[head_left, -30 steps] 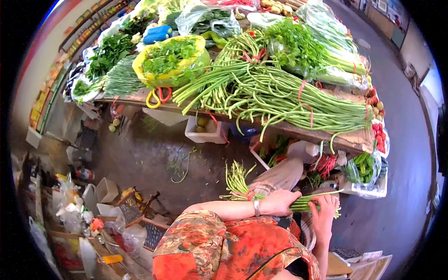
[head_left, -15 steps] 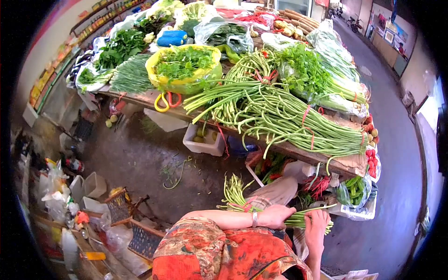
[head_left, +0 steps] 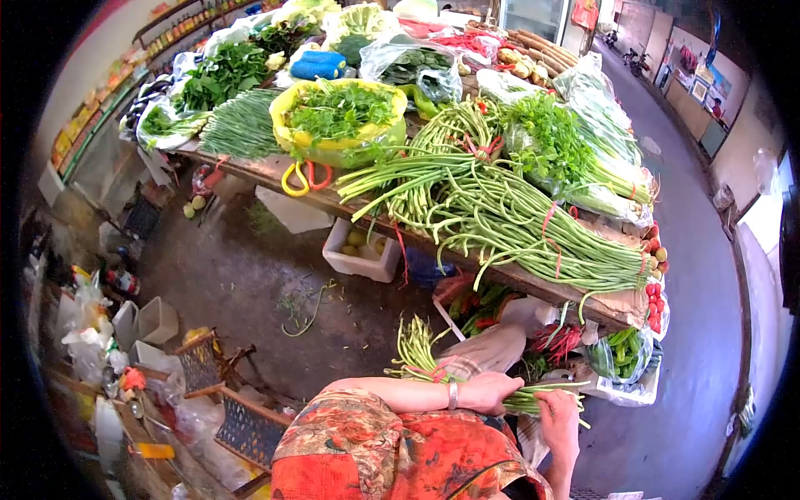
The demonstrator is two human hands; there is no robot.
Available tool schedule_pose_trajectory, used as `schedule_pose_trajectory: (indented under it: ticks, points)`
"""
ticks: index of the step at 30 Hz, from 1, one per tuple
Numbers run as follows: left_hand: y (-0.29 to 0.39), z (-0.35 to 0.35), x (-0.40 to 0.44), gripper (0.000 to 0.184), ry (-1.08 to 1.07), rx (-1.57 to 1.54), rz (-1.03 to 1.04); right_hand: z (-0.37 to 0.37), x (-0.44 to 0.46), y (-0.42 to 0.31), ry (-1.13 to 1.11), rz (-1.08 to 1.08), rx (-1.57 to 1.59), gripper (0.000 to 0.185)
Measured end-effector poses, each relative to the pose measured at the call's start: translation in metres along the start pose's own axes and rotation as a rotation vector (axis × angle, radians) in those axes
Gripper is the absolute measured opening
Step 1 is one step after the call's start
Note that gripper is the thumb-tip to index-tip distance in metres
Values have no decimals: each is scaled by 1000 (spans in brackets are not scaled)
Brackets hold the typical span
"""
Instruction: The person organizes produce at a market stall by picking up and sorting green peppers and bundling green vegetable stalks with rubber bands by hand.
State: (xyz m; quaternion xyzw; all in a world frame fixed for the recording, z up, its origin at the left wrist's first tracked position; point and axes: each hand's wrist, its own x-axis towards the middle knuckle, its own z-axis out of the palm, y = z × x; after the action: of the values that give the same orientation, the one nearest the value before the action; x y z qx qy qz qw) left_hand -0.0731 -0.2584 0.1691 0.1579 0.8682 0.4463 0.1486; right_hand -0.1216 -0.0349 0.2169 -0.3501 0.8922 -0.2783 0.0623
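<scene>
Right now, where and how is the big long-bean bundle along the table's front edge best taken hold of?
Probably around the red tie, coming from the person's side: there the long-bean bundle is gathered near the front edge of the table, while its left end splays into loose, curling tips.

the view is bent into a black-ringed circle; the aisle (head_left: 692, 275) at three o'clock is brightly lit, the floor (head_left: 221, 271) at nine left dim.

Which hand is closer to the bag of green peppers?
Right. In the picture, the right hand is below the bag of green peppers and to its left; the left hand is farther away, more to the left.
</scene>
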Motion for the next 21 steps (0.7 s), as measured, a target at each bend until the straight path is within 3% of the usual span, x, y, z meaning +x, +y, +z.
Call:
schedule_pose_trajectory:
  ticks: [2,9,10,11,14,17,18,21]
  points:
    - [5,-4,-2,46,25,-37,-2,0,0,0,-9,4,34,18]
    - [3,-4,-3,44,31,-24,-13,-16,0,-4,183,34,-111,10]
    - [-2,-1,-2,56,36,25,6,-19,-2,1,199,30,-141,6]
    - [-7,0,0,55,4,-38,2,-22,-3,4,210,34,-182,2]
    - [2,-9,0,53,-10,-48,-38,-31,-14,24,316,138,-207,8]
    - [23,-26,-2,54,-46,-13,-210,-47,-17,20,465,235,-255,8]
    - [9,-12,-3,54,110,-31,-98,-48,-19,21,490,257,-219,7]
    - [18,-19,-1,51,122,-84,-130,-50,-26,20,453,324,-89,9]
